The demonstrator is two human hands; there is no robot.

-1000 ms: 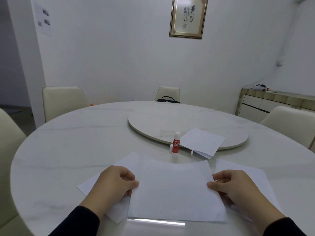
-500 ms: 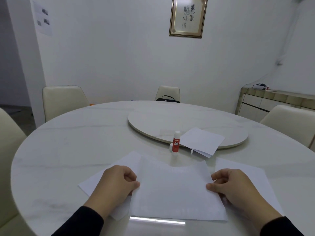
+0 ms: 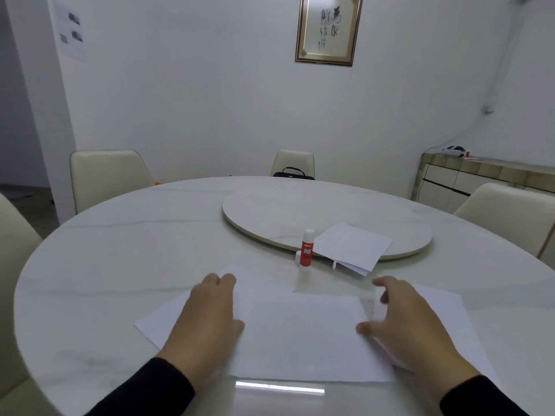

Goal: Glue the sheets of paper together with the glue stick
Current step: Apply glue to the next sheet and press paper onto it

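A white sheet of paper (image 3: 306, 337) lies flat on the table in front of me, on top of a second sheet (image 3: 162, 319) that sticks out to the left. Another sheet (image 3: 444, 304) shows at the right. My left hand (image 3: 210, 316) rests flat with straight fingers over the left edge of the top sheet. My right hand (image 3: 408, 322) lies with spread fingers at its right edge; its motion is blurred. A red and white glue stick (image 3: 307, 250) stands upright beyond the sheets, its cap (image 3: 298, 257) beside it.
A round turntable (image 3: 285, 211) sits mid-table, with folded white paper (image 3: 353, 247) overhanging its near rim beside the glue stick. Cream chairs ring the round marble table (image 3: 120, 265). A black bag (image 3: 292, 173) sits on the far chair. A sideboard stands at the right.
Both hands have let go of the top sheet's edges and slid forward with fingers straightened. The top sheet now lies flat on the sheet beneath.
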